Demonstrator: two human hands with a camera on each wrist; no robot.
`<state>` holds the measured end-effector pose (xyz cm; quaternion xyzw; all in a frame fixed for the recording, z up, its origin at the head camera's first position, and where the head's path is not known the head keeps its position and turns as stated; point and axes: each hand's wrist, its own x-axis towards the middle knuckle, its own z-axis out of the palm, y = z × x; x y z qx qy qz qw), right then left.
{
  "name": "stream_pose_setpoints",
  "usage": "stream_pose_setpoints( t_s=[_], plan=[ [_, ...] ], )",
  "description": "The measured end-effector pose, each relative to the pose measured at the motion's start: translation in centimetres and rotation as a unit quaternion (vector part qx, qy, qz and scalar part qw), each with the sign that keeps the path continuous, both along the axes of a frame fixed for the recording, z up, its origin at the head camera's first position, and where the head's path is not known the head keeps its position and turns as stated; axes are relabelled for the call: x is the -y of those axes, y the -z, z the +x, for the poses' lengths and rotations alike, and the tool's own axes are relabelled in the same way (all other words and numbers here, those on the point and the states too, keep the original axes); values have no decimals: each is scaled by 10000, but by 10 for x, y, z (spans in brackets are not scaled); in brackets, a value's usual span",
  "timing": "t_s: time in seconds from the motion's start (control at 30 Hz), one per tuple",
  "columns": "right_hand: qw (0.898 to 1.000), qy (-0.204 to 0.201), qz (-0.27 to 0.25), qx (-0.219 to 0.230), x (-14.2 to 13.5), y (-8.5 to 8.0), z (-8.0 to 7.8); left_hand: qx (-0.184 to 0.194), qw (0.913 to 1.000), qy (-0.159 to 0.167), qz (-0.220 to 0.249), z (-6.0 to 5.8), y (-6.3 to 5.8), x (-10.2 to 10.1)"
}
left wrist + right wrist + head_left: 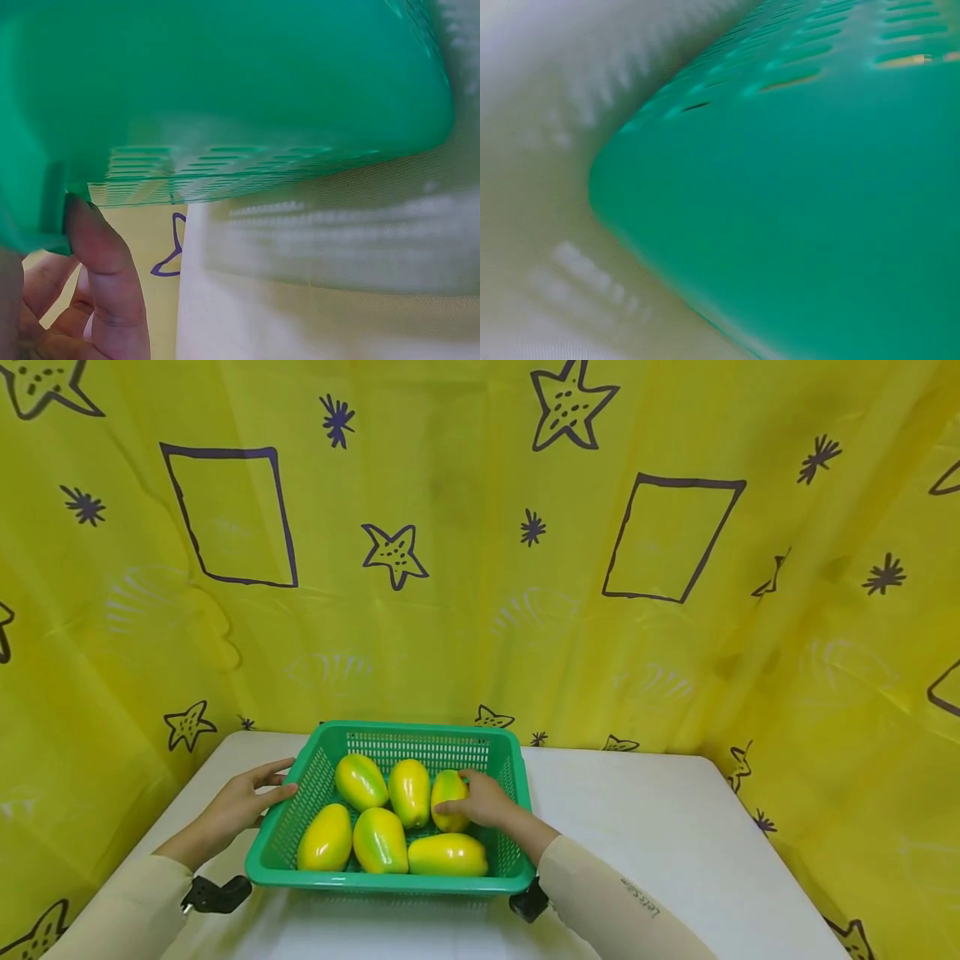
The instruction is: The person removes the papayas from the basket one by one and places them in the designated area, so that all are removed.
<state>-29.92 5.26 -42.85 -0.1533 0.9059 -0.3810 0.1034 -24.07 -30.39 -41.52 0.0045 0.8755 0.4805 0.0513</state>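
Observation:
A green plastic basket with slotted walls holds several glossy yellow-green mangoes, lying in two rough rows. My left hand grips the basket's left rim, thumb on top. In the left wrist view, a finger of that hand curls under the rim beside the green wall. Reaching over the right side, my right hand holds the back-right mango between thumb and fingers, inside the basket. The right wrist view shows only the basket's outer corner; the hand itself is hidden there.
The basket stands on a white-covered table, near its back left. Behind and around the table hangs a yellow curtain with stars and squares. Other mangoes lie close beside the held one.

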Motion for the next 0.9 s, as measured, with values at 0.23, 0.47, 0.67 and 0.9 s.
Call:
stream_pose_setpoints(
  t_s=[0.23, 0.47, 0.67, 0.9],
  plan=[
    [9969, 344, -278, 650, -1, -4, 0, 44, 9999, 30, 121, -1, 0, 1],
    [9850, 431, -907, 1402, -3, -6, -2, 97, 9998, -14, 168, -2, 0, 1],
    [9752, 494, -1165, 1814, -4, -5, -4, 101, 9997, -70, 193, -2, 0, 0],
    [9644, 512, -1528, 2098, -5, -9, -2, 138, 9997, -78, 185, -2, 0, 1]
  ],
)
